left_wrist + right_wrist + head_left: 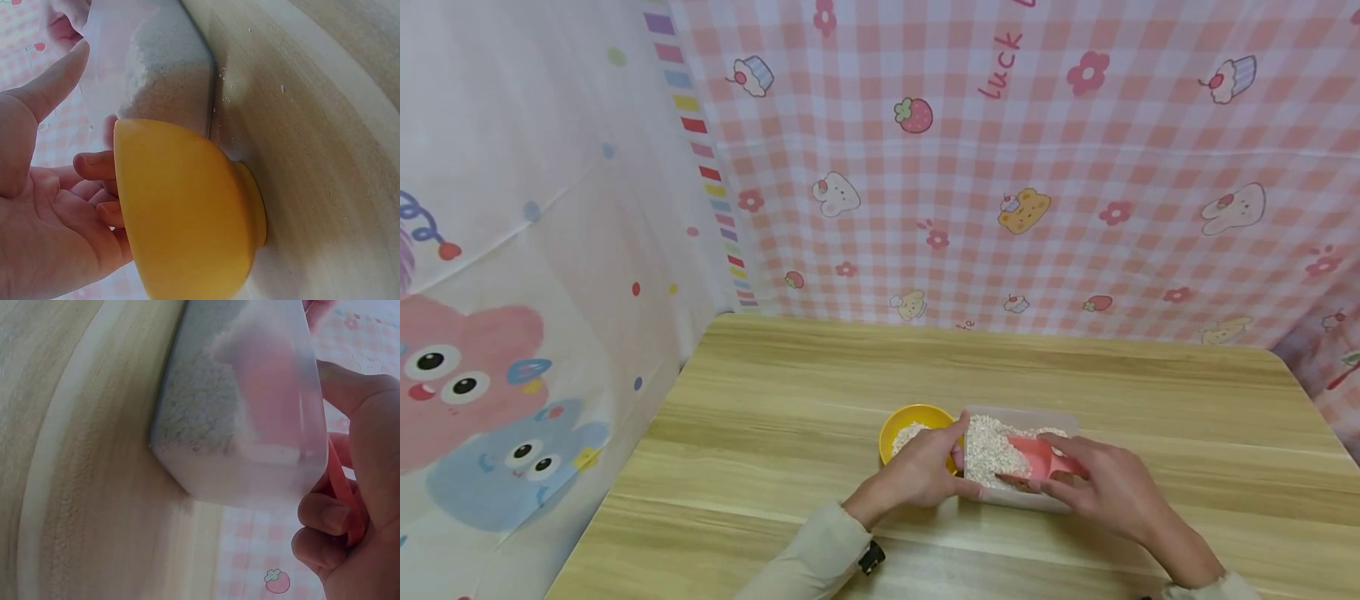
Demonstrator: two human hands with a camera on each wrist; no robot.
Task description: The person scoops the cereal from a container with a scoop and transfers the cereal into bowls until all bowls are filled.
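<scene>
A translucent plastic container (1026, 500) filled with oats (991, 446) stands on the table. My left hand (917, 471) spans the container's left end, thumb at the near side and a finger at the far corner. Within the container, a pink scoop (1036, 454) lies tilted in the oats. Its handle is held by my right hand (1108, 487), with fingers curled round it in the right wrist view; the scoop's bowl shows blurred through the wall (269, 394). Beside the container's left end sits a yellow bowl (187, 206) with some oats in it, partly covered by my left hand.
The wood-grain table (805, 375) extends around the container and bowl. A few oat crumbs (226, 87) lie beside the container. A pink checked cloth (880, 167) hangs behind the table, and a white patterned cloth (572, 233) hangs at the left.
</scene>
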